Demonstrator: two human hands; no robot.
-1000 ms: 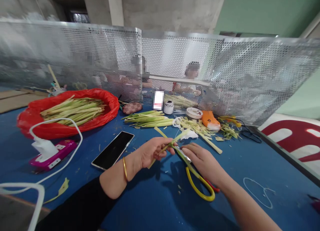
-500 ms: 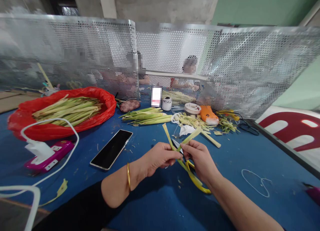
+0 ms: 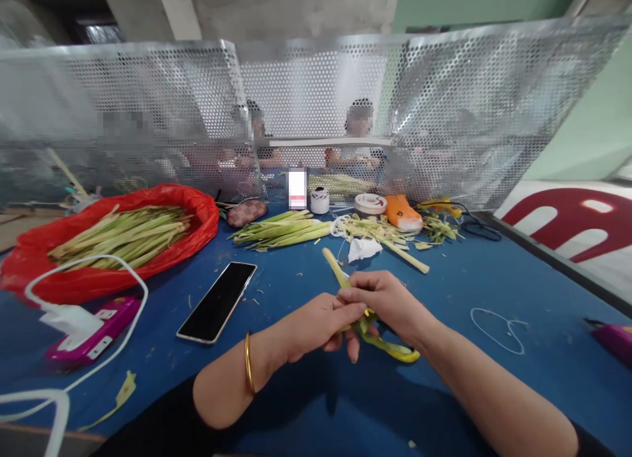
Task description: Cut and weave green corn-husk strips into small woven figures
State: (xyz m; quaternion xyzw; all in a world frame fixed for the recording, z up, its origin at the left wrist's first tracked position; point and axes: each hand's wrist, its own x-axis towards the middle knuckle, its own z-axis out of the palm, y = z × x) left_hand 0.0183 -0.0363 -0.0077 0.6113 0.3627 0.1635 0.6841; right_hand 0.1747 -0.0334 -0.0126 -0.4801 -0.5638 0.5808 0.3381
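We record bright, even, diffuse light across the blue table (image 3: 494,279). Soft shadows lie under the left hand (image 3: 316,322) and right hand (image 3: 388,299), spreading toward 6 o'clock. The perforated screen (image 3: 162,114) shows pale glare from 10 to 2 o'clock. Wide-angle distortion bends lines at 3 and 9 o'clock. The white cable (image 3: 54,417) at 8 o'clock is soft; centre focus is sharp.

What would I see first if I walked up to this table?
Right in the middle, the left hand and right hand pinch a green leaf strip together above the blue table. Off to the left, a bright red bag holds a heap of pale green stalks.
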